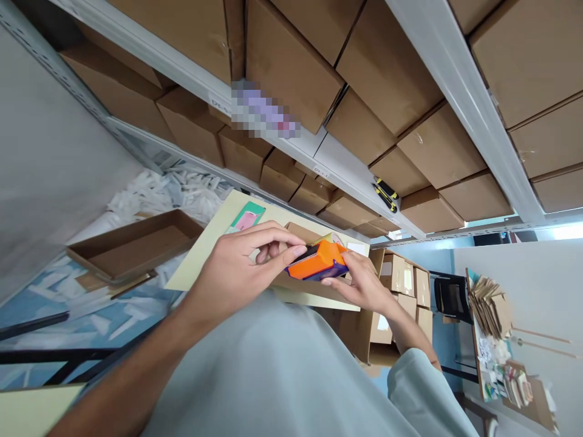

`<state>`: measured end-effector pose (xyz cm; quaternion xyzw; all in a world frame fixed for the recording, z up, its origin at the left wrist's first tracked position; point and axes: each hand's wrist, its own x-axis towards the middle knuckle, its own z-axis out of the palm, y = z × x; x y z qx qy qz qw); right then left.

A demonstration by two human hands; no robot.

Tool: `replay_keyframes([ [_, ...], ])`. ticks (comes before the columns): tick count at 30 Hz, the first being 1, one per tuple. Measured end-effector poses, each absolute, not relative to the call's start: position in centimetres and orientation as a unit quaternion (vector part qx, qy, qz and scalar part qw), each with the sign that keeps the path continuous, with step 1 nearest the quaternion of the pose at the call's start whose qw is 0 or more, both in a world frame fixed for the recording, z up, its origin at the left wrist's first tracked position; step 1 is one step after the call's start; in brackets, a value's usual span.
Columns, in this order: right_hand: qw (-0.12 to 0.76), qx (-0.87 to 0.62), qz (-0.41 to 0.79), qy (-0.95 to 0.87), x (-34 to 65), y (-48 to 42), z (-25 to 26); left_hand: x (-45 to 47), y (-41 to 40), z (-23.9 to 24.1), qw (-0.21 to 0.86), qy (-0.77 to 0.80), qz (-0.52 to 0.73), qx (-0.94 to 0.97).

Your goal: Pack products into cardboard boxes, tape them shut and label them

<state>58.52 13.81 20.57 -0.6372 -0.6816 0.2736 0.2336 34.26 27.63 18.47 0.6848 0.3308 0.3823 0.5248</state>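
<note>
An orange and purple box [312, 264], small and with a dark strip along its upper left edge, is held over the pale yellow tabletop. My right hand [364, 280] grips its right end between thumb and fingers. At the opposite end, the thumb and index finger of my left hand [248, 258] pinch the dark edge; what exactly they grasp there is partly hidden. Behind the hands lies an open cardboard box [300, 233] with a roll of tape [336, 240] near it. A green card with a pink picture [248, 215] rests beyond my left hand.
Shelves [337, 176] packed with cardboard boxes [392, 57] rise in front, with yellow-black cutters [386, 193] on one ledge. To the left, an open carton [132, 246] sits among white scraps [168, 188]. Stacked cartons [405, 291] and a black chair [450, 297] stand right.
</note>
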Motion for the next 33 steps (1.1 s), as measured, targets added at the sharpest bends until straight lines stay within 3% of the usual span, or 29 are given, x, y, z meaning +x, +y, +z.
replay_keyframes([
  [5,0.157,-0.65,0.318,-0.672,59.1,12.4,22.4,33.9,27.0,16.9,0.533,0.391,0.429,0.616],
  [9,0.037,-0.698,0.381,-0.606,62.1,11.0,25.1,32.1,27.9,13.6,0.518,0.536,0.474,0.47],
  [13,-0.051,-0.713,0.441,-0.543,65.9,11.7,26.5,31.8,27.5,10.4,0.676,0.515,0.401,0.342],
  [19,0.009,-0.667,0.596,-0.447,69.5,14.3,24.5,33.7,25.4,8.9,0.786,0.485,0.327,0.2],
  [26,0.031,-0.635,0.666,-0.391,70.1,14.2,20.0,34.0,26.3,7.3,0.78,0.505,0.323,0.18],
  [33,0.037,-0.638,0.65,-0.411,69.7,13.5,17.8,34.5,27.3,5.3,0.711,0.544,0.352,0.273],
])
